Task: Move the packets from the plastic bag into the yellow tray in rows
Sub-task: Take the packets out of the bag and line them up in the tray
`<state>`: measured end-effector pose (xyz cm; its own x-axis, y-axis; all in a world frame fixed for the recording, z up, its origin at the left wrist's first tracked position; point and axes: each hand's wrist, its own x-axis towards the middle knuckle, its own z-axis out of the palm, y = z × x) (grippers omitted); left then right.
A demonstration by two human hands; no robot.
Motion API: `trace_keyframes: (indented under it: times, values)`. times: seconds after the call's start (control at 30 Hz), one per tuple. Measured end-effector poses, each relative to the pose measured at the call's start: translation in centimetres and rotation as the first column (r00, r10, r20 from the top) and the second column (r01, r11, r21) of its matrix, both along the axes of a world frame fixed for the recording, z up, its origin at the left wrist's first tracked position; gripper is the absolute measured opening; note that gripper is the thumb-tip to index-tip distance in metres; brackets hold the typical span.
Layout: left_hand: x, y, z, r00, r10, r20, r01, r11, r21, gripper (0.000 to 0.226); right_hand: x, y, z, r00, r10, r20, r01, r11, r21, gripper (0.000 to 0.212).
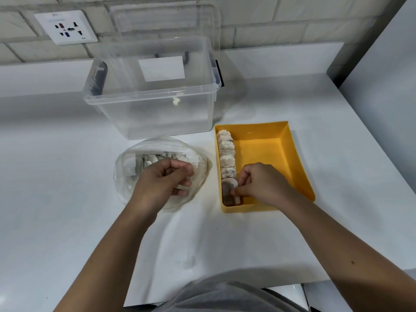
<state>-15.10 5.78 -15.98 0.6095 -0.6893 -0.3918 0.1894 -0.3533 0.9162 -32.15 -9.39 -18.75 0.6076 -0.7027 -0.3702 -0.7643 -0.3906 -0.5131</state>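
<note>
Head view: the yellow tray [292,154] sits on the white counter [67,221], right of the bag [126,174]. One row [227,158] of packets runs along the tray's left wall, from the far corner to the near one. The right hand [261,181] is down in the tray's near left corner, thumb and fingertips pinching a packet [227,194] at the row's near end. The left hand [166,179] is in the bag's open mouth with its fingers curled in. I cannot tell whether it has hold of anything. More packets [150,162] lie heaped in the bag, just beyond those knuckles. Behind the bag stands a clear box [153,109], open, with its lid [166,19] propped upright against the brick wall. There is a socket [66,27] on the wall to the left.
</note>
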Motion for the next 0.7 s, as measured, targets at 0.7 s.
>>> trace_keyframes:
  times: [0.7]
  values:
    - [4.9,0.7,-4.0,0.451,-0.517,0.728,0.138,0.846,0.515,0.024,10.3,3.1,1.8,0.847,0.515,-0.130,-0.501,0.694,-0.517,0.020]
